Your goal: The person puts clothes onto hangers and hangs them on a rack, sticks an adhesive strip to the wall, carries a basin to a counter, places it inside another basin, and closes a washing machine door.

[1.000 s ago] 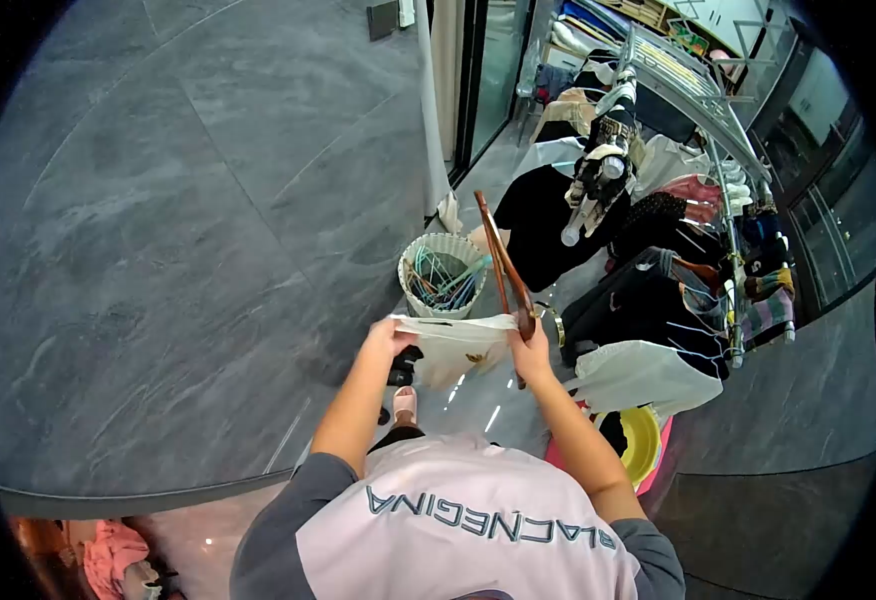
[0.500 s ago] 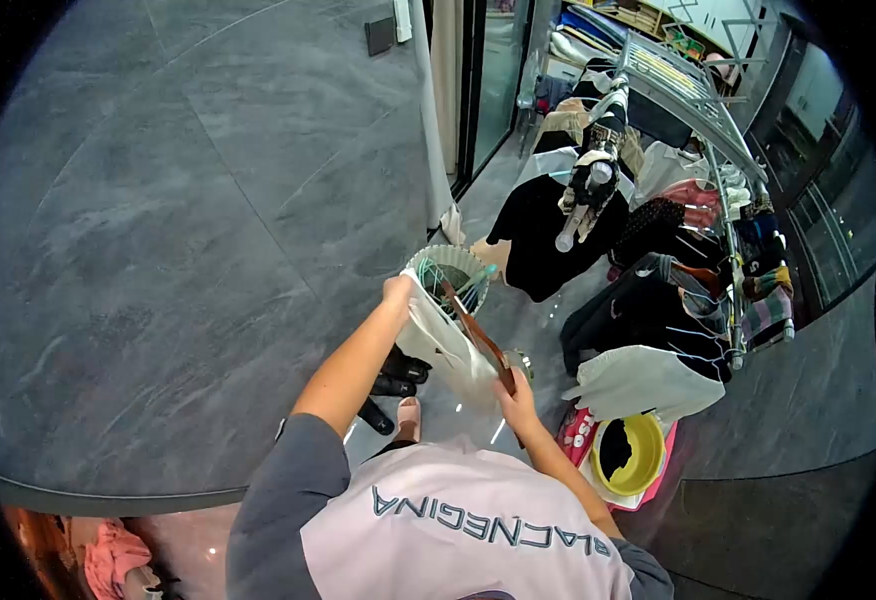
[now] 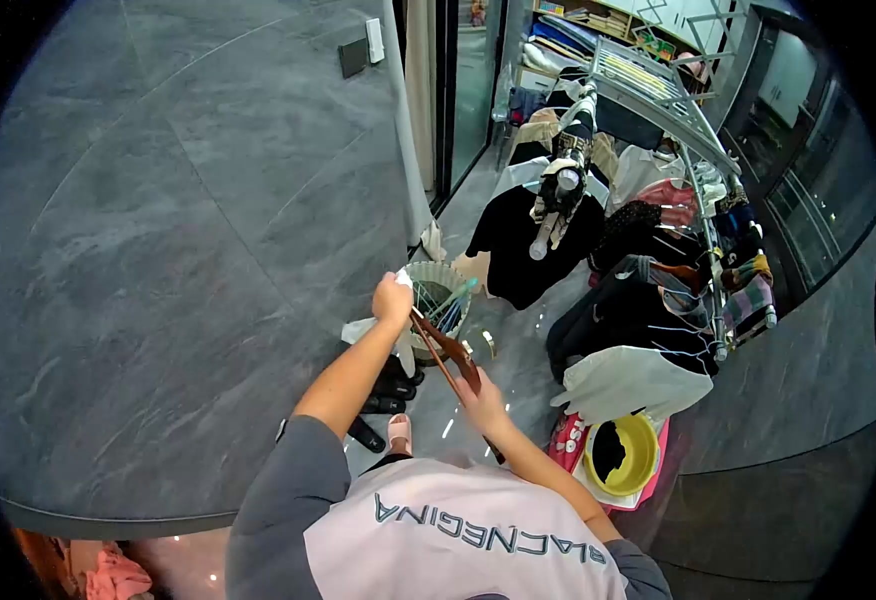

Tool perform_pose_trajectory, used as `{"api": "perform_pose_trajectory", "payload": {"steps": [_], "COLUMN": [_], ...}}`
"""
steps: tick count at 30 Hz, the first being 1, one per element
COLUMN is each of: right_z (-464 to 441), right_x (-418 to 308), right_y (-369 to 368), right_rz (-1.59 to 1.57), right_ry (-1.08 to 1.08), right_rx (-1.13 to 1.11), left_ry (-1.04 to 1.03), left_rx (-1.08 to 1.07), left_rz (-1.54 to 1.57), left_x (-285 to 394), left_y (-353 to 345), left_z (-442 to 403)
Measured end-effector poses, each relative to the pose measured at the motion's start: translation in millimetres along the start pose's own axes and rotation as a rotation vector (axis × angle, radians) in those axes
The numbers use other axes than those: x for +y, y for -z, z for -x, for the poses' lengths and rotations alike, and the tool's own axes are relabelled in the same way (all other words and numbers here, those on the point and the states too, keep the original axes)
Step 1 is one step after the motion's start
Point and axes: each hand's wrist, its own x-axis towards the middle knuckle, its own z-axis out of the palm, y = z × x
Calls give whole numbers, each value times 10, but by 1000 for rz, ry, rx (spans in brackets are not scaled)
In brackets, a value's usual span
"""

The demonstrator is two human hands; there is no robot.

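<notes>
My left hand [image 3: 393, 298] is closed on a white garment [image 3: 405, 350], which hangs down below it and shows on both sides of the wrist. My right hand [image 3: 485, 402] grips a brown wooden hanger [image 3: 448, 346]. The hanger's far end lies close to my left hand, and no cloth covers the part I can see. Just beyond my hands stands a pale round basket [image 3: 424, 268] with several thin hangers [image 3: 450, 312] inside. How much of the garment my left forearm hides, I cannot tell.
Racks of hanging clothes [image 3: 538, 235] stand at the right, with a white garment [image 3: 638, 385] nearest me. Below it a yellow basin [image 3: 641, 455] holds something black. Black shoes [image 3: 388, 390] lie by my feet. A broad grey surface [image 3: 178, 250] fills the left.
The white garment was stretched between my hands along the hanger; now it is off the hanger and bunched at my left hand. The hanger stays in my right hand, which has moved left.
</notes>
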Motion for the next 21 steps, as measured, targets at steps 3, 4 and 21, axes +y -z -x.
{"api": "perform_pose_trajectory", "payload": {"steps": [3, 4, 21], "right_z": [-205, -286, -510], "right_x": [-58, -48, -31], "right_y": [-157, -183, 523], "right_rz": [20, -19, -211], "right_ry": [60, 43, 107], "right_rx": [86, 78, -17], "left_ry": [-329, -367, -1179], "left_rx": [86, 95, 227], "left_rz": [101, 150, 88], "left_x": [-40, -10, 567], "left_y": [-147, -175, 832], "left_z": [132, 196, 730]}}
